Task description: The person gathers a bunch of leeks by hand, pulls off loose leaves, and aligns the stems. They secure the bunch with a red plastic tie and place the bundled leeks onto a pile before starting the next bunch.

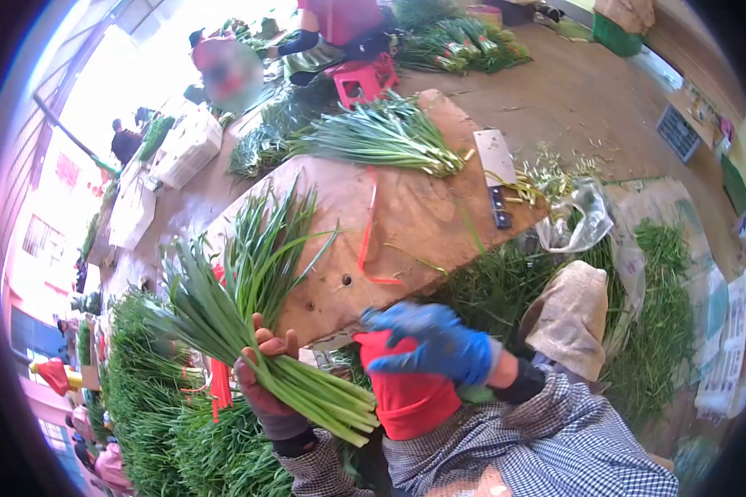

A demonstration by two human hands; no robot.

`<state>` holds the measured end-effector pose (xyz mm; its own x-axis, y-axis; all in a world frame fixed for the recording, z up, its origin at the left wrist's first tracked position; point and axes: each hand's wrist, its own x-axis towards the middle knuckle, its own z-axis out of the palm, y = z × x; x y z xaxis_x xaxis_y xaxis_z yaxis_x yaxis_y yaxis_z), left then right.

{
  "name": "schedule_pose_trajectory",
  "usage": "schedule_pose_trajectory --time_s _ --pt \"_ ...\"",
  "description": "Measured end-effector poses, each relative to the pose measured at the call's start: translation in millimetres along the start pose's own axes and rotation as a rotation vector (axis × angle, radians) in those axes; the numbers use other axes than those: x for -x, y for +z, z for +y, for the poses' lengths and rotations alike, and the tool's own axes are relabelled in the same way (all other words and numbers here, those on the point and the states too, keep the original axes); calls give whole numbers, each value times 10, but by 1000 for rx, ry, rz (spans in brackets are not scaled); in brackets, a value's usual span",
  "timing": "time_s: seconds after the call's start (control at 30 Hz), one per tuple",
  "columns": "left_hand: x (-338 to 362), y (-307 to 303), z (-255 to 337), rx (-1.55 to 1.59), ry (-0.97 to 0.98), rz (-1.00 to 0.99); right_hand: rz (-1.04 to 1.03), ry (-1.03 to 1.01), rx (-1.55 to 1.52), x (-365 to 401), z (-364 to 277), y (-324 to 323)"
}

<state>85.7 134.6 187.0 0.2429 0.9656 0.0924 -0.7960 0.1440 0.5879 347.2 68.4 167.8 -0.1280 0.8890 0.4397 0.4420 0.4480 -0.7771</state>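
My left hand (267,373), bare at the fingertips, is wrapped round a bunch of garlic chives (261,348). The pale stems point down to the right, and the leaves fan out to the upper left. My right hand (439,344), in a blue glove and blurred, hovers over my red-covered knee (410,398), fingers apart and nothing visible in them. Just beyond lies a wooden board (423,215) with an orange-red tie strip (367,224), a second chive bundle (389,141) and a wide-bladed knife (495,161) with a dark handle.
Loose chives (215,439) are heaped at lower left, and more greens (659,282) lie at right. A plastic bag (580,219) and trimmings (564,170) sit by the board's right end. Beyond it, a person sits on a pink stool (360,79); white crates (189,149) stand at left.
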Motion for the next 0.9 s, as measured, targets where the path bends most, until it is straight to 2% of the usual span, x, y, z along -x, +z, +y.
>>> schedule_pose_trajectory --time_s 0.03,0.07,0.13,0.23,0.27,0.3,0.37,0.5,0.57,0.6,0.63,0.7,0.73,0.8,0.83,0.87,0.9 --pt "-8 -31 74 -11 57 5 -11 119 42 -13 123 -74" --pt "-35 -42 172 -52 65 -6 -21 109 43 -42 304 -79" --pt "-59 -68 309 -46 87 -8 17 43 377 -111 743 2" --pt "-152 90 465 -5 88 13 -88 119 460 -263 1159 163" --pt "-215 136 502 -4 76 -9 -81 89 453 -303 1259 217" --pt "-262 182 530 -6 63 -25 -75 79 450 -399 1256 218" --pt "-406 282 550 -78 106 -41 -234 186 445 -547 1227 217" --pt "-820 415 489 -290 -4 -47 -312 149 418 -655 1262 286" --pt "-1042 494 303 -426 12 -144 -312 116 430 -672 1283 329" --pt "-1119 639 241 -591 -17 -50 -306 82 443 -670 1293 354" --pt "-1227 670 165 -589 -21 -45 -311 87 442 -680 1308 365" --pt "-1433 679 11 -1033 -115 -153 -288 32 422 -723 1324 378" --pt "-1535 686 -114 -1032 -118 -152 -258 14 408 -751 1295 380" --pt "-1703 745 -444 -1454 -59 -413 -323 54 442 -785 1287 424" --pt "-1744 833 -617 -1480 -155 -428 -388 94 479 -796 1286 434" --pt "-1814 725 -882 -1641 136 -557 -390 94 482 -794 1275 430" --pt "-1902 601 -1113 -1764 219 -660 -408 65 457 -782 1258 420"
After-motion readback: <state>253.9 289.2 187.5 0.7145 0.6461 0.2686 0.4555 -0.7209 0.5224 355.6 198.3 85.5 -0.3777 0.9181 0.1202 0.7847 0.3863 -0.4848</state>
